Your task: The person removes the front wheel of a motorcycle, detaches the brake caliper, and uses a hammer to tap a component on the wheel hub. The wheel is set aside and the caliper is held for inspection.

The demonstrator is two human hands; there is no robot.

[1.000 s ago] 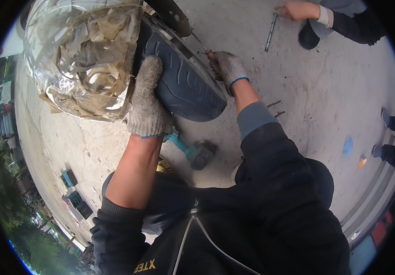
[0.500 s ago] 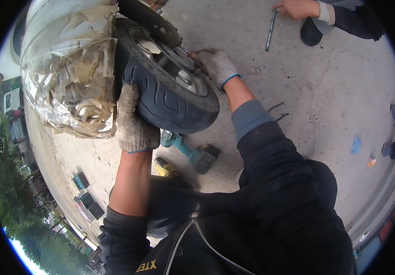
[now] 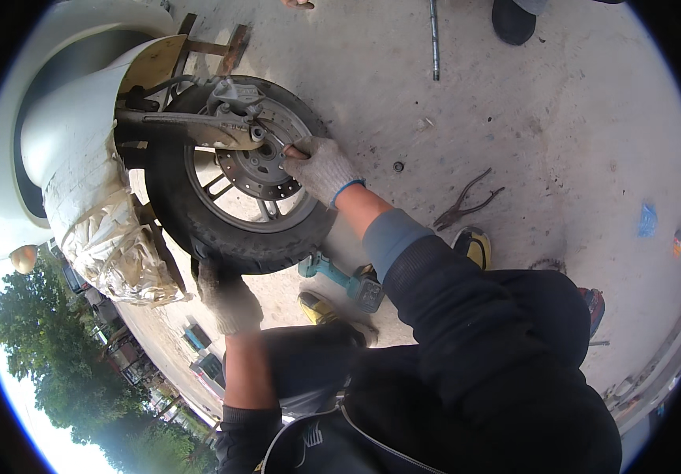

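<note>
A scooter's front wheel [image 3: 238, 251] with a black tyre hangs beside its fork leg [image 3: 190, 128], and a drilled brake disc [image 3: 234, 170] shows at the hub. My right hand [image 3: 323, 171], in a pale knit glove, is closed on what looks like a screwdriver [image 3: 294, 152] with a reddish-brown handle. Its thin shaft points at the fork end and brake caliper [image 3: 234, 96]. My left hand [image 3: 230, 300], gloved too, is at the tyre's lower edge; motion smears it and its fingers are partly hidden.
A white fender wrapped in torn clear tape [image 3: 119, 253] stands left of the wheel. On the concrete lie a teal cordless power tool [image 3: 344, 280], pliers [image 3: 467, 201], a small dark nut-like part [image 3: 398, 167] and a metal rod [image 3: 434, 39]. Another person's hand [image 3: 298, 4] shows at the top.
The view has swung, so the wheel's disc side and the fork now show. My left hand has slid lower on the tyre. The other person's hand is away from the rod.
</note>
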